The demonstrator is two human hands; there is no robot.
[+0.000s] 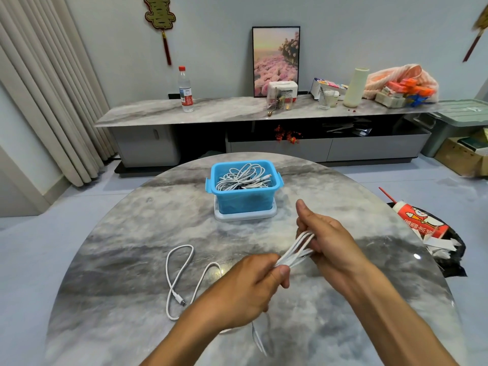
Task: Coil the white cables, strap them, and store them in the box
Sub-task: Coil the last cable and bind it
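A folded white cable (295, 250) is stretched between my two hands above the round marble table (126, 233). My left hand (248, 286) pinches its near end; my right hand (324, 233) grips its far loops. A tail of cable (260, 339) hangs below my left hand. Another white cable (182, 276) lies loose on the table to the left, its plug end near my left forearm. The blue plastic box (244, 196) stands at the table's far middle on its pale lid, holding several tangled white cables (243, 177).
Behind the table runs a long marble sideboard (211, 109) with a water bottle (185, 89), a framed picture, a tissue box and clutter. A black bag with a red paper cup (420, 220) sits on the floor at the right. Curtains hang at the left.
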